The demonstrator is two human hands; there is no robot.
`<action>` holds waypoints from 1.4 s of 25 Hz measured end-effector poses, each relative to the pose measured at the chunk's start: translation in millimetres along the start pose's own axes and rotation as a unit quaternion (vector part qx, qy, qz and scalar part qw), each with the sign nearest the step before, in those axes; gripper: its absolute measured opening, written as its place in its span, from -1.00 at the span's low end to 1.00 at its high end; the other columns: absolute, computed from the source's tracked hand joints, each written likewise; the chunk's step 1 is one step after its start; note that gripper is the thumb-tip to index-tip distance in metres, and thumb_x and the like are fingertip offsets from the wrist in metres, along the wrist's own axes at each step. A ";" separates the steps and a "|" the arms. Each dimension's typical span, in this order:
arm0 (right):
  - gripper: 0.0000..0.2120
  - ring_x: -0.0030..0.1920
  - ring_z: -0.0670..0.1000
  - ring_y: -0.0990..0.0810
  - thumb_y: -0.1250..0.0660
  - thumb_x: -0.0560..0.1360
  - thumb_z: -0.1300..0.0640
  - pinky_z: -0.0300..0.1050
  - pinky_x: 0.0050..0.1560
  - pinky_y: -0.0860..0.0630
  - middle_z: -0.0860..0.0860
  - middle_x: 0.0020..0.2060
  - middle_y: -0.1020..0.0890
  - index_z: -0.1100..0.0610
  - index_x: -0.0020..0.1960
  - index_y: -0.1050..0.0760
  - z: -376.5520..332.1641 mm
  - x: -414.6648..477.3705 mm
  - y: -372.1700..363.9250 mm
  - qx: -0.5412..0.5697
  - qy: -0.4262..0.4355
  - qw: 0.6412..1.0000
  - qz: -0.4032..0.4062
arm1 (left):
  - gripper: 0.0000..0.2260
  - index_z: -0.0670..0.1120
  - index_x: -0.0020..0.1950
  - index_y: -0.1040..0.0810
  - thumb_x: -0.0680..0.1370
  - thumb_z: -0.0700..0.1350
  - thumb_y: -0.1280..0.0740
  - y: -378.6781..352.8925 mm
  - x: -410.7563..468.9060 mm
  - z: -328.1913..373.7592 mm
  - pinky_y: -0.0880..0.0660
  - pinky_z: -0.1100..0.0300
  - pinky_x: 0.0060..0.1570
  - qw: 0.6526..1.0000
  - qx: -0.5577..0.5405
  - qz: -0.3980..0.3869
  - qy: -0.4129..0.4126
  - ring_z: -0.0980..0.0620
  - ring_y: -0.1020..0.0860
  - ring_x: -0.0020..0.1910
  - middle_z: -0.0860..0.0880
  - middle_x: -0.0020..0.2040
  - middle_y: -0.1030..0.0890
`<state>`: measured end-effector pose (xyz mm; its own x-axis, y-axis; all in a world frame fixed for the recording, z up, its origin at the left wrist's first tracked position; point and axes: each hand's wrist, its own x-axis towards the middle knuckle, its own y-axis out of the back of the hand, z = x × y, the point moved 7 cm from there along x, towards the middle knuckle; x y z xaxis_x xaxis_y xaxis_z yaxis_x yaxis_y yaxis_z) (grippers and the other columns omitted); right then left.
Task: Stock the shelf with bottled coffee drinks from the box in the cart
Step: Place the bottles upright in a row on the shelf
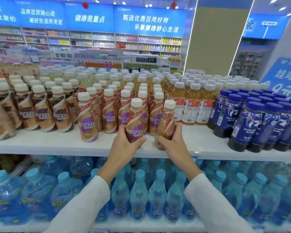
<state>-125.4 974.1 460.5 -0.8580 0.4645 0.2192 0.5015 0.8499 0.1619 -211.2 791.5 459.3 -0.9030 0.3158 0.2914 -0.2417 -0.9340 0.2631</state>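
1. Setting two bottles down at the front of the white upper shelf (49, 143) is judged to be the step in hand. A brown-and-purple plastic coffee bottle with a cream cap (135, 121) is held upright round its lower body by the left grip (124, 146).
2. A second coffee bottle (166, 122) of the same kind is clasped by the right grip (174, 142). It is slightly tilted, with its label turned partly aside.
3. The step would be done well if each bottle were stood straight in front of the matching rows of purple-labelled coffee bottles (88, 121), with the labels faced forward. The right one should be kept off the amber juice bottles (192, 105) just beside it.
4. Release is best delayed until both bases are felt to sit flat, since the rows close behind could be toppled by a nudge.
5. The box and cart are not in view. Both bases are covered by fingers, so contact with the shelf cannot be told.
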 end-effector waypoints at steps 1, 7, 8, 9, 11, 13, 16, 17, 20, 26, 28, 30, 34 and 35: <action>-0.34 0.03 -0.48 -0.50 -0.50 0.45 0.09 -0.52 -0.18 -0.50 -0.29 0.16 -0.49 -0.17 0.36 -0.17 1.1 0.3 -0.4 -0.002 0.003 1.000 0.003 | -0.36 0.05 0.41 -0.35 0.43 0.12 -0.56 -1.5 0.6 -2.2 -0.49 0.21 0.15 1.000 0.008 0.004 -0.002 0.12 -0.55 0.17 0.13 0.23 -0.56; -0.22 0.20 -0.18 -0.56 -0.61 0.28 0.15 -0.32 0.00 -0.55 -0.19 0.23 -0.54 -0.16 0.35 -0.28 1.2 0.5 15.6 -0.004 -0.001 1.000 -0.028 | -0.24 0.08 0.44 -0.34 0.34 0.14 -0.63 7.9 0.3 -7.2 -0.50 0.30 0.07 0.999 -0.030 -0.014 0.010 0.18 -0.56 0.19 0.17 0.24 -0.55; -0.26 0.22 -0.14 -0.57 -0.60 0.28 0.22 -0.31 0.01 -0.57 -0.16 0.23 -0.57 -0.17 0.31 -0.34 0.5 1.0 20.9 0.000 0.000 1.000 -0.028 | -0.24 0.09 0.43 -0.35 0.33 0.11 -0.65 11.3 -1.1 -8.0 -0.51 0.31 0.07 0.999 -0.044 -0.017 0.010 0.18 -0.56 0.19 0.17 0.24 -0.55; -0.31 0.24 -0.08 -0.58 -0.58 0.31 0.29 -0.30 0.01 -0.58 -0.14 0.22 -0.59 -0.17 0.28 -0.39 0.1 1.2 24.9 0.000 0.000 1.000 -0.027 | -0.29 0.11 0.38 -0.38 0.34 0.06 -0.65 13.8 -2.3 -8.4 -0.53 0.34 0.03 0.999 -0.051 -0.016 0.006 0.19 -0.58 0.18 0.17 0.23 -0.57; -0.39 0.21 -0.07 -0.61 -0.59 0.34 0.31 -0.32 -0.04 -0.59 -0.18 0.14 -0.63 -0.15 0.21 -0.45 -0.5 0.2 28.6 -0.019 0.003 1.000 -0.007 | -0.43 0.19 0.22 -0.42 0.35 0.00 -0.66 15.6 -5.4 -7.7 -0.55 0.41 -0.12 0.998 -0.056 -0.007 -0.001 0.23 -0.61 0.10 0.19 0.17 -0.59; -0.39 0.12 -0.15 -0.61 -0.67 0.28 0.15 -0.30 0.01 -0.59 -0.22 0.09 -0.62 -0.11 0.19 -0.44 -5.0 -2.0 27.0 -0.068 0.018 0.997 0.032 | -0.48 0.20 0.17 -0.43 0.36 -0.03 -0.65 15.0 -6.9 -6.8 -0.53 0.48 -0.17 0.998 -0.055 0.005 -0.010 0.33 -0.61 0.03 0.17 0.17 -0.59; -0.28 0.07 -0.19 -0.59 -0.70 0.21 -0.08 -0.24 0.05 -0.55 -0.23 0.09 -0.57 -0.08 0.21 -0.37 -9.8 -5.9 19.0 -0.118 0.027 0.991 0.060 | -0.44 0.12 0.32 -0.44 0.40 0.00 -0.62 15.3 -6.9 -5.5 -0.52 0.47 -0.14 0.999 -0.032 0.011 -0.016 0.27 -0.59 0.08 0.10 0.24 -0.58; -0.27 0.08 -0.19 -0.59 -0.70 0.21 -0.11 -0.22 0.07 -0.55 -0.23 0.10 -0.56 -0.08 0.22 -0.36 -8.9 -7.5 17.9 -0.117 0.026 0.991 0.058 | -0.41 0.09 0.37 -0.44 0.41 0.02 -0.61 15.5 -7.0 -5.6 -0.51 0.47 -0.13 0.999 -0.026 0.012 -0.018 0.25 -0.58 0.11 0.09 0.26 -0.58; -0.29 0.08 -0.21 -0.61 -0.68 0.25 -0.10 -0.23 0.07 -0.58 -0.22 0.14 -0.59 -0.08 0.28 -0.41 -7.2 -14.3 20.1 -0.084 0.034 0.994 0.059 | -0.31 0.08 0.44 -0.40 0.38 0.05 -0.62 15.3 -12.3 -4.5 -0.50 0.49 -0.14 0.999 -0.029 0.026 -0.022 0.27 -0.56 0.12 0.16 0.24 -0.55; -0.43 -0.02 -0.37 -0.60 -0.66 0.31 0.00 -0.47 -0.14 -0.53 -0.23 0.07 -0.64 -0.13 0.22 -0.48 -12.4 -21.8 5.0 -0.062 0.051 0.994 0.071 | -0.42 0.15 0.26 -0.41 0.36 0.07 -0.64 14.1 -22.4 -0.5 -0.57 0.42 -0.06 0.995 -0.046 0.082 -0.020 0.25 -0.61 0.07 0.23 0.11 -0.59; -0.45 -0.02 -0.39 -0.59 -0.66 0.31 -0.03 -0.48 -0.14 -0.52 -0.26 0.04 -0.64 -0.17 0.20 -0.46 -15.0 -23.2 -10.4 -0.069 0.059 0.994 0.068 | -0.43 0.10 0.32 -0.44 0.40 0.08 -0.61 15.6 -27.6 -2.6 -0.57 0.33 0.03 0.994 -0.038 0.097 -0.022 0.17 -0.61 0.11 0.15 0.16 -0.61; -0.47 -0.01 -0.38 -0.59 -0.65 0.32 -0.04 -0.49 -0.11 -0.52 -0.29 0.02 -0.62 -0.24 0.15 -0.42 -18.4 -23.4 -29.1 -0.077 0.073 0.992 0.068 | -0.43 0.04 0.37 -0.48 0.43 0.06 -0.60 27.1 -30.6 -6.5 -0.57 0.28 0.09 0.991 -0.024 0.125 -0.033 0.12 -0.60 0.16 0.08 0.22 -0.58; -0.46 0.04 -0.27 -0.61 -0.63 0.34 -0.05 -0.43 -0.03 -0.53 -0.23 0.05 -0.62 -0.10 0.22 -0.45 -24.0 -18.3 -66.0 -0.073 0.089 0.991 0.061 | -0.40 -0.06 0.43 -0.50 0.45 0.06 -0.58 62.6 -26.9 -15.8 -0.49 0.35 0.10 0.983 0.041 0.174 -0.042 0.08 -0.53 0.18 0.06 0.20 -0.43; -0.46 0.04 -0.27 -0.60 -0.63 0.34 -0.06 -0.44 -0.05 -0.52 -0.24 0.05 -0.62 -0.10 0.20 -0.44 -26.1 -16.8 -75.3 -0.071 0.092 0.991 0.061 | -0.39 -0.05 0.45 -0.49 0.45 0.08 -0.57 69.5 -25.6 -18.0 -0.50 0.28 0.13 0.981 0.053 0.185 -0.036 0.07 -0.52 0.19 0.07 0.18 -0.44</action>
<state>-145.9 895.8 469.7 -0.7618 0.4968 0.4157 0.6219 0.7405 0.2546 -211.3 715.5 453.6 -0.8936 -0.0263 0.4480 0.1392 -0.9653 0.2211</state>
